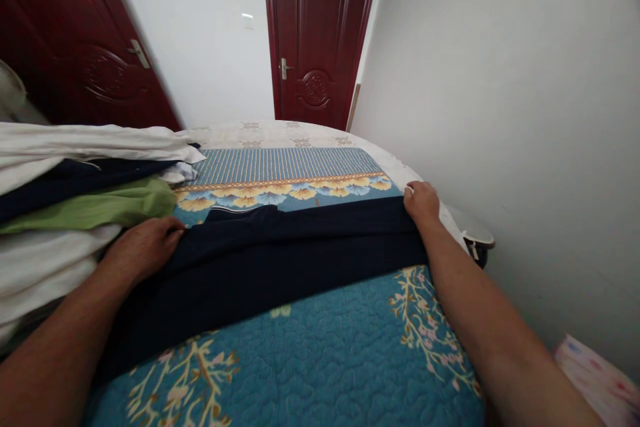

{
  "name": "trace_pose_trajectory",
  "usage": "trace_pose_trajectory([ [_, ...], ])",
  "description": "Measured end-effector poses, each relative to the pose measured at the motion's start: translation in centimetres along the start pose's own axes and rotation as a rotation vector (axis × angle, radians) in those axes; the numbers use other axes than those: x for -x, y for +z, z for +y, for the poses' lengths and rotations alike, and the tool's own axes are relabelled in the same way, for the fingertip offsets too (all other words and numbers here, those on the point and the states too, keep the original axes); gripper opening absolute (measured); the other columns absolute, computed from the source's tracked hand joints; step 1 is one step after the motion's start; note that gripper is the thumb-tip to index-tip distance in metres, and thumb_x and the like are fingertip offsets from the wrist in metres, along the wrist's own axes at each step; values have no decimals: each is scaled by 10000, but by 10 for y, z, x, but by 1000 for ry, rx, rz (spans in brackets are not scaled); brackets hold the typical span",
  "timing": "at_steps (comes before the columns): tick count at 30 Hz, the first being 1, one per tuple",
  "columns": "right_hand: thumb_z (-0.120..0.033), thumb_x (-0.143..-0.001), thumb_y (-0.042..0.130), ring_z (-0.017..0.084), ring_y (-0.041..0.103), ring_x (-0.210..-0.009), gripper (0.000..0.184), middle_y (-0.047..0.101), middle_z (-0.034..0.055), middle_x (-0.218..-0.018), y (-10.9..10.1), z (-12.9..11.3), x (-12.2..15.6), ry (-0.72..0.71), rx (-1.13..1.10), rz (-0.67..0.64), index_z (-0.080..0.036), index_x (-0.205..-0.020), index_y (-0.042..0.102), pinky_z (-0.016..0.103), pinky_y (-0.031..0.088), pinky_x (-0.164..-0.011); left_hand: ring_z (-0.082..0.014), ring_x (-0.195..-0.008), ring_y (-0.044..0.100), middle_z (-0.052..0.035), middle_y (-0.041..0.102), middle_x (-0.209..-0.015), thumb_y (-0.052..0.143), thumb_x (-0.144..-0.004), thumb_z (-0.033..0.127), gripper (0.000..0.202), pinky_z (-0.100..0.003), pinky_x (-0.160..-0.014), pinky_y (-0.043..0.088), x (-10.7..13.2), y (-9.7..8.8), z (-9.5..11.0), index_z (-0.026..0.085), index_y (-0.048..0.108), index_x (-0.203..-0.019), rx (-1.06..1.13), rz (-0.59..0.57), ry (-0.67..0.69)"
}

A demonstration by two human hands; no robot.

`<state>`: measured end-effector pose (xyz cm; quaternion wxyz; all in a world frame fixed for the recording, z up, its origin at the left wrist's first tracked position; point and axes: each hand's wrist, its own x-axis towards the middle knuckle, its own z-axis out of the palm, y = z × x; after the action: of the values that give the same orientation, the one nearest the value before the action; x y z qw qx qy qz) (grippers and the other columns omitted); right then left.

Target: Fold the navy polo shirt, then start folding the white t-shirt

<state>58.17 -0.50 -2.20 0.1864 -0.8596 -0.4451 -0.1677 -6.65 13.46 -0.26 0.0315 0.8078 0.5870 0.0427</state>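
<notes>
Dark navy trousers (300, 247) lie stretched flat and folded lengthwise across the bed, with a thin white trim at their far edge. My left hand (155, 240) pinches the far edge at the left part, fingers closed. At the other end, my right hand (423, 203) grips the far corner of the cloth, its fingers closed too. Beneath the trousers is a blue quilted bed cover (330, 347) with flower patterns. My left forearm hides part of the cloth on the near left.
Piled clothes lie on the left, among them a green garment (115, 203) and a white one (100, 140). Behind the bed are a pale wall and two dark red doors (320, 27) (85, 33). A round stool-like object (475, 233) stands right of the bed.
</notes>
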Motion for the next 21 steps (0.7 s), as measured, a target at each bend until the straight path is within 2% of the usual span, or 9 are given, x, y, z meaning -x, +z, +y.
trace_pose_trajectory([
  [3, -275, -1005, 467, 335, 586, -1193, 383, 690, 202, -1234, -9, -18, 8, -174, -62, 11, -118, -1224, 740, 441, 415, -1081, -328, -1109, 677, -170, 758, -1180, 378, -1007, 468, 514, -427, -1008, 483, 11, -15, 23, 150, 754, -1154, -37, 112, 31],
  [8, -288, -1000, 507, 315, 600, -1195, 310, 716, 162, -1216, -20, -75, 38, -459, -203, -125, -164, -1167, 736, 413, 412, -1117, -355, -1105, 682, -145, 769, -1174, 453, -993, 543, 496, -442, -982, 503, 24, -24, 59, 204, 759, -1187, -132, 155, -28],
  [14, -358, -1038, 502, 295, 640, -1135, 303, 740, 135, -1156, -34, -156, 81, -687, -397, -257, -194, -1150, 731, 398, 455, -1058, -401, -1155, 655, -194, 746, -1199, 493, -988, 575, 504, -473, -946, 508, 34, -21, 71, 194, 743, -1202, -215, 207, -17],
  [17, -374, -1046, 513, 282, 662, -1136, 307, 753, 115, -1168, -38, -201, 95, -740, -531, -322, -210, -1221, 706, 395, 463, -1050, -373, -1112, 696, -186, 760, -1171, 486, -991, 594, 514, -448, -923, 519, 36, -24, 75, 209, 716, -1243, -153, 157, -55],
  [19, -391, -1051, 520, 269, 684, -1103, 320, 766, 99, -1140, -38, -232, 98, -712, -594, -393, -224, -1269, 683, 377, 478, -1015, -361, -1063, 723, -170, 774, -1127, 512, -979, 590, 489, -435, -887, 532, 40, -25, 78, 227, 703, -1245, -97, 89, -73],
  [21, -437, -1054, 528, 263, 694, -1080, 325, 774, 91, -1113, -36, -263, 97, -649, -623, -462, -232, -1244, 694, 359, 485, -983, -357, -1057, 730, -159, 775, -1116, 567, -958, 558, 435, -432, -876, 542, 45, -24, 78, 244, 702, -1227, -53, 70, -65],
])
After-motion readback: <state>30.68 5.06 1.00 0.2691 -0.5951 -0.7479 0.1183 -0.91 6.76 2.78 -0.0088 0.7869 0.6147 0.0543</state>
